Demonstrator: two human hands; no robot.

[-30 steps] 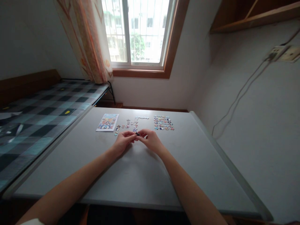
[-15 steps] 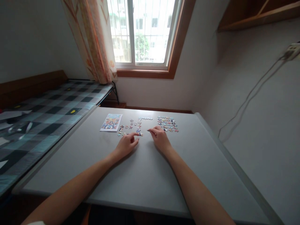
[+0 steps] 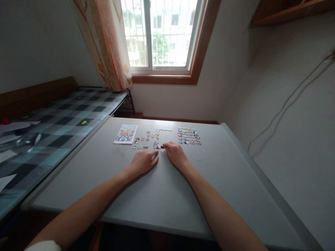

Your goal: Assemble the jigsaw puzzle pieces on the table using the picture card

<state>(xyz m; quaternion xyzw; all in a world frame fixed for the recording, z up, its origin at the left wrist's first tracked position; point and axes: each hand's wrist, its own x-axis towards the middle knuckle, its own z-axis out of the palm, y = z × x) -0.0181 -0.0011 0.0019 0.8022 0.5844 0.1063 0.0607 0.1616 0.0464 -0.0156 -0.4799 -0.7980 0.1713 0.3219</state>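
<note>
A partly joined jigsaw puzzle [image 3: 157, 134] lies on the table, its strips forming a top edge, a left side and a short lower edge. My right hand [image 3: 176, 154] pinches a small dark puzzle piece [image 3: 162, 146] against the right end of that lower edge. Just below the lower left corner rests my left hand [image 3: 143, 162], index finger stretched out and thumb apart, holding nothing. Several loose pieces [image 3: 140, 147] are scattered left of the strips. To the right, beyond my right hand, a dense patch of loose pieces [image 3: 190, 136] lies spread out.
A printed picture sheet [image 3: 126, 134] lies on the grey table [image 3: 146, 202] at the left. A bed with a checked cover [image 3: 60, 120] runs along the table's left side. Behind stand a curtain [image 3: 110, 45] and a window [image 3: 170, 35]; a cable [image 3: 282, 106] hangs on the right wall.
My right hand has moved left and brought its piece to the puzzle's lower edge. My left fingertip has drawn back slightly from the corner, uncovering it. The view has shifted a little.
</note>
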